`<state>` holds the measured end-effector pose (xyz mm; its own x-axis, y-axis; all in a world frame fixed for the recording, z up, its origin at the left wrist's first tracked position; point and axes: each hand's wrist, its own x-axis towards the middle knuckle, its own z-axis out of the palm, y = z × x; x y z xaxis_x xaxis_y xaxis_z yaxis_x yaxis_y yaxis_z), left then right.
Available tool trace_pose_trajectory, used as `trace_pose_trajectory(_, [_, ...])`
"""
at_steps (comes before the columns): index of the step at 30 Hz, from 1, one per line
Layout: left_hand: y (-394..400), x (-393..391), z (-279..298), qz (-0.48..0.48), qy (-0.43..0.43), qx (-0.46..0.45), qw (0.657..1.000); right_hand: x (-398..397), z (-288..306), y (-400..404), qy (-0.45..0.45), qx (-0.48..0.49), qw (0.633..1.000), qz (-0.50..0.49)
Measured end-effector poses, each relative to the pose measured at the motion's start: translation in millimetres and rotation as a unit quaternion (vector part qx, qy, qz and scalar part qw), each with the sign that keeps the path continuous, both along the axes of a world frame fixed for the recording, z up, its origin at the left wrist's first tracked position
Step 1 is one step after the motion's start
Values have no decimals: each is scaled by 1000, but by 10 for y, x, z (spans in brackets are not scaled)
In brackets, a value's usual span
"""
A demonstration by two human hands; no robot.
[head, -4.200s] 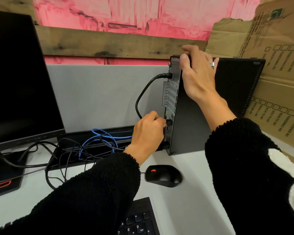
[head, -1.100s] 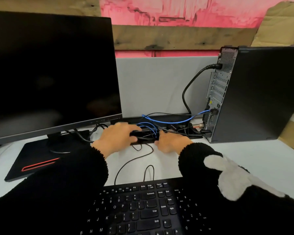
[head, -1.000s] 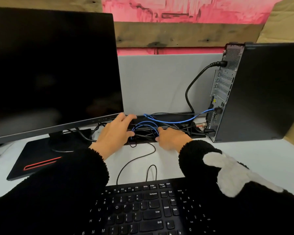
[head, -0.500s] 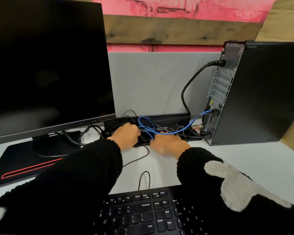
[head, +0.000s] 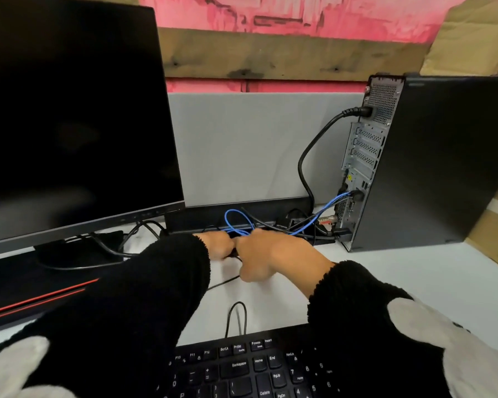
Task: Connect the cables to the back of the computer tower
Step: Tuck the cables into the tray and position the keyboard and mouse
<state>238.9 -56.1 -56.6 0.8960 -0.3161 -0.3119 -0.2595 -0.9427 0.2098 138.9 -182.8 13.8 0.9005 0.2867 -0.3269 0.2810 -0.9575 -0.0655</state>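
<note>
The computer tower (head: 443,162) is stood upright at the right of the worktop (head: 400,277), rear panel turned left. A black power cable (head: 308,156) is seen plugged in near the top, a blue cable (head: 325,209) lower down. Both hands are placed together at the cable bundle beside the monitor (head: 69,110). The left hand (head: 220,244) and right hand (head: 270,254) are curled; what the fingers hold cannot be told. A keyboard (head: 242,369) is nearest.
</note>
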Motion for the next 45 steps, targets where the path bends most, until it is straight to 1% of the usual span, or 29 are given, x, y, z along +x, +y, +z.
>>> trace_pose_trajectory(1, [15, -42, 8, 11, -16, -6, 1000, -19, 35, 44, -62, 30, 997, 16])
trace_pose_trajectory(3, [68, -125, 11, 28, -83, -32, 996, 3, 23, 119, -191, 67, 979, 34])
trace_pose_trajectory(4, [99, -190, 25, 31, -110, -41, 993, 66, -28, 130, -244, 61, 967, 35])
trace_pose_trajectory(5, [119, -249, 51, 28, -131, -41, 990, 142, -99, 133, -274, 44, 960, 21])
trace_pose_trajectory(6, [144, -295, 64, 24, -152, -51, 987, 200, -166, 124, -276, 32, 961, -7])
trace_pose_trajectory(8, [248, -380, 84, 27, -187, -105, 976, 292, -269, 108, -205, 63, 974, -68])
trace_pose_trajectory(9, [326, -417, 75, 30, -209, -121, 970, 308, -301, 111, -167, 80, 980, -77])
trace_pose_trajectory(10, [396, -431, 53, 12, -251, -128, 959, 321, -329, 112, -152, 81, 983, -69])
trace_pose_trajectory(12, [551, -439, -6, -23, -325, -147, 934, 318, -381, 116, -153, 47, 986, -36])
trace_pose_trajectory(13, [613, -415, -26, -25, -339, -157, 927, 311, -395, 102, -143, 25, 989, -28])
trace_pose_trajectory(15, [703, -370, -55, 5, -320, -137, 938, 321, -430, 79, -103, -5, 994, -30])
trace_pose_trajectory(17, [723, -347, -82, 25, -278, -94, 956, 335, -411, 85, -63, -7, 997, -50])
trace_pose_trajectory(18, [709, -351, -86, 29, -264, -94, 960, 359, -388, 108, -43, -2, 997, -63])
trace_pose_trajectory(20, [624, -351, -90, 28, -244, -128, 961, 432, -363, 155, -8, 6, 997, -80])
trace_pose_trajectory(22, [504, -330, -78, 16, -207, -156, 966, 511, -392, 183, 1, 6, 996, -86])
trace_pose_trajectory(24, [389, -226, -65, -11, -168, -142, 975, 555, -427, 164, -7, 12, 997, -80])
trace_pose_trajectory(26, [362, -94, -12, -48, -149, -86, 984, 559, -445, 132, -21, 20, 997, -75])
trace_pose_trajectory(29, [392, 22, 185, -97, -127, -7, 987, 530, -437, 102, -32, 36, 997, -68])
trace_pose_trajectory(32, [239, -59, 369, -103, -77, 69, 989, 519, -407, 41, -25, 66, 995, -72])
trace_pose_trajectory(33, [181, -81, 364, -100, -59, 77, 990, 512, -381, 36, -21, 68, 994, -78])
trace_pose_trajectory(34, [143, -102, 322, -106, -43, 97, 989, 501, -364, 36, -33, 59, 995, -79])
trace_pose_trajectory(36, [131, -84, 203, -114, -24, 119, 986, 490, -343, 47, -116, 4, 991, -69])
trace_pose_trajectory(37, [163, -66, 148, -87, -18, 95, 991, 486, -342, 49, -162, -25, 984, -74])
trace_pose_trajectory(38, [180, -46, 112, -86, -30, 78, 993, 498, -336, 32, -192, -49, 976, -93])
trace_pose_trajectory(39, [192, -29, 111, -86, -34, 65, 994, 515, -324, -4, -197, -68, 971, -120])
trace_pose_trajectory(40, [192, 6, 110, -100, -32, 87, 991, 544, -320, -65, -182, -79, 969, -149])
trace_pose_trajectory(42, [144, 38, 128, -84, -9, 117, 989, 598, -328, -188, -136, -66, 970, -191])
trace_pose_trajectory(44, [79, 7, 187, -39, -52, 108, 992, 621, -345, -252, -111, -43, 974, -195])
trace_pose_trajectory(45, [45, -28, 231, -13, -100, 105, 989, 625, -341, -256, -109, -37, 976, -187])
